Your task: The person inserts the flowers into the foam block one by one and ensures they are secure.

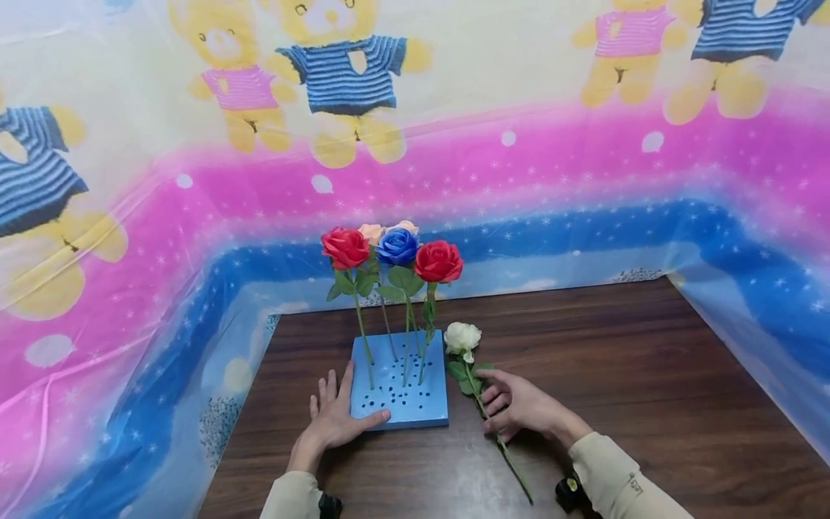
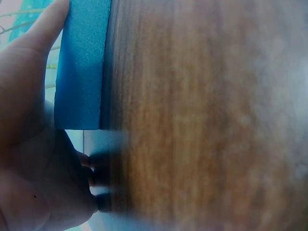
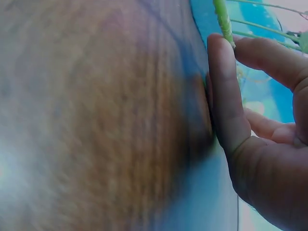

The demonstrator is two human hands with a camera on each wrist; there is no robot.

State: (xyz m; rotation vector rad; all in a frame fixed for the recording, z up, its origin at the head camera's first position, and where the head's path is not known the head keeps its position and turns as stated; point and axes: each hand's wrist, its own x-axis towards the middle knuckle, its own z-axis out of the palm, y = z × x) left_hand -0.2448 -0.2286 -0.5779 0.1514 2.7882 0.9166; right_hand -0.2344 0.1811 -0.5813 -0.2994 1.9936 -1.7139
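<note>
A white rose (image 1: 463, 337) with green leaves and a long stem lies slanted over the table, right of a blue foam block (image 1: 398, 414) pierced with holes. My right hand (image 1: 525, 407) pinches its stem between thumb and fingers; the right wrist view shows a green stem (image 3: 222, 17) at the fingertips. With fingers spread, my left hand (image 1: 337, 412) rests against the block's left side, its thumb over the front top edge. Standing in the block are a red rose (image 1: 345, 247) at left, a blue rose (image 1: 398, 246), another red rose (image 1: 439, 261) at right and peach roses (image 1: 372, 232) behind.
The dark wooden table (image 1: 616, 375) extends to both sides of the block. A patterned cloth (image 1: 551, 166) with teddy bears hangs behind and beside the table. Black straps with devices (image 1: 570, 490) sit at the wrists.
</note>
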